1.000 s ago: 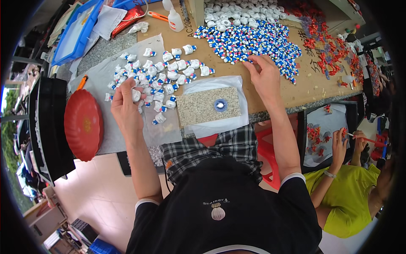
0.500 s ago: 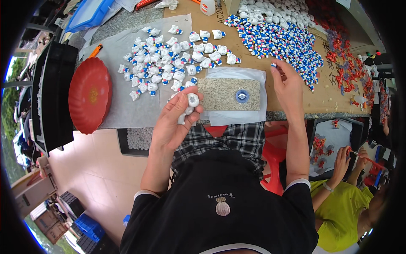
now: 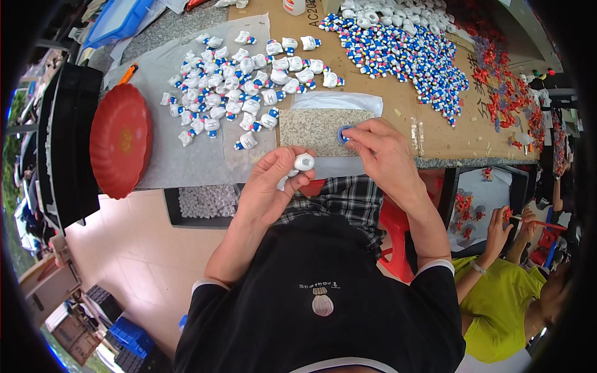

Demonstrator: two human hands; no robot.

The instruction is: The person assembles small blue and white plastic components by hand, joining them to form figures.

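A red plate is seen well left of the fingers. Beyond the left fingertips, a spread of white figures is laid on a grey sheet. The left hand is curled, fingers closed narrowly around a small white figure. Just right of it, the right hand is pinched, thumb and forefinger held on a small blue ring resting on a speckled stone slab. Beyond the right fingers, a heap of blue-and-white pieces is noted.
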